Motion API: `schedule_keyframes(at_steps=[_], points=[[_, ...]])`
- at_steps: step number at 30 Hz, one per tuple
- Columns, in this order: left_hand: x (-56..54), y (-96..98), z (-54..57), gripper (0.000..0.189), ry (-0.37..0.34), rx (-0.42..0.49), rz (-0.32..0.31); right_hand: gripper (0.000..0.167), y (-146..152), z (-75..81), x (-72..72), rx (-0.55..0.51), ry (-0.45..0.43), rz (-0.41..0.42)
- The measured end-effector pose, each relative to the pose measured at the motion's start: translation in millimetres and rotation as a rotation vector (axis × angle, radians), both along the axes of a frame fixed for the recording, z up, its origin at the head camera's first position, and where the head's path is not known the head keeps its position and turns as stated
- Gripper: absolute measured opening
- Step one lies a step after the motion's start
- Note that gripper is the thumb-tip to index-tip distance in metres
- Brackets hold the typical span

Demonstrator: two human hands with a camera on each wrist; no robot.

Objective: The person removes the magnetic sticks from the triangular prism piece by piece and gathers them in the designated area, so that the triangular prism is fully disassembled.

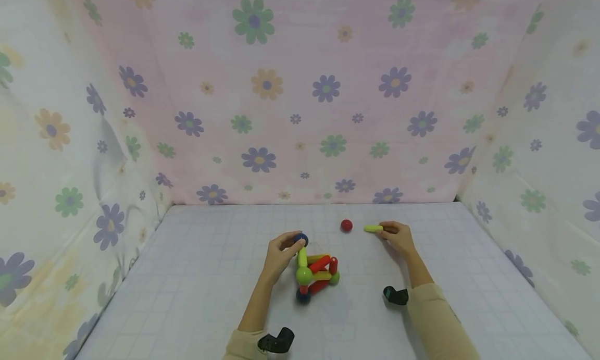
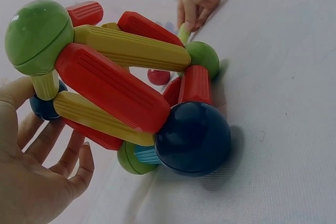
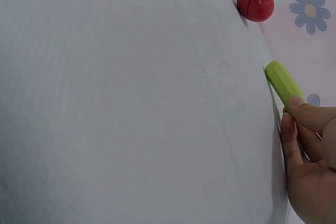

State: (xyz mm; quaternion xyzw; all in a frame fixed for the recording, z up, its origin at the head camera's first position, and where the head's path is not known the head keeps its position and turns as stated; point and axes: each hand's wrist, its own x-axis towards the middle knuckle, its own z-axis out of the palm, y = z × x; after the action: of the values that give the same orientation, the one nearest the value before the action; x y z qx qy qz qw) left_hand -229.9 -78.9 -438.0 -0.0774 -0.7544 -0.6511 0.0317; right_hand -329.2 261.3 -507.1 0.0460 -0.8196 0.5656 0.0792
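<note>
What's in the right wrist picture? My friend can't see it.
A right hand pinches one end of a green stick. Apart from the stick, a shiny red ball rests on a white tabletop, with flowery cloth behind.

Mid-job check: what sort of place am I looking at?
Probably a makeshift booth for tabletop work: flower-print fabric walls it on three sides, a pale work surface lies between, and a rod-and-ball toy rests there.
</note>
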Motion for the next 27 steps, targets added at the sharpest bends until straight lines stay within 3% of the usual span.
schedule_keyframes(at_steps=[5,8,19,27], points=[[-14.9,-2.0,-21.8,0.037,-0.008,0.020,0.001,0.037,0,0.5,0.6,0.020,-0.027,-0.006],[-18.0,-2.4,-27.2,0.038,-0.006,0.027,0.005,0.037,0,0.1,0.5,0.033,-0.038,-0.022],[-16.9,-1.5,-29.4,0.040,-0.003,0.028,0.014,0.032,1,-3.5,-1.5,0.095,-0.021,-0.086],[-17.7,-1.2,-31.2,0.039,-0.005,0.039,0.009,0.037,-2,-6.4,2.2,0.081,-0.070,-0.116]])
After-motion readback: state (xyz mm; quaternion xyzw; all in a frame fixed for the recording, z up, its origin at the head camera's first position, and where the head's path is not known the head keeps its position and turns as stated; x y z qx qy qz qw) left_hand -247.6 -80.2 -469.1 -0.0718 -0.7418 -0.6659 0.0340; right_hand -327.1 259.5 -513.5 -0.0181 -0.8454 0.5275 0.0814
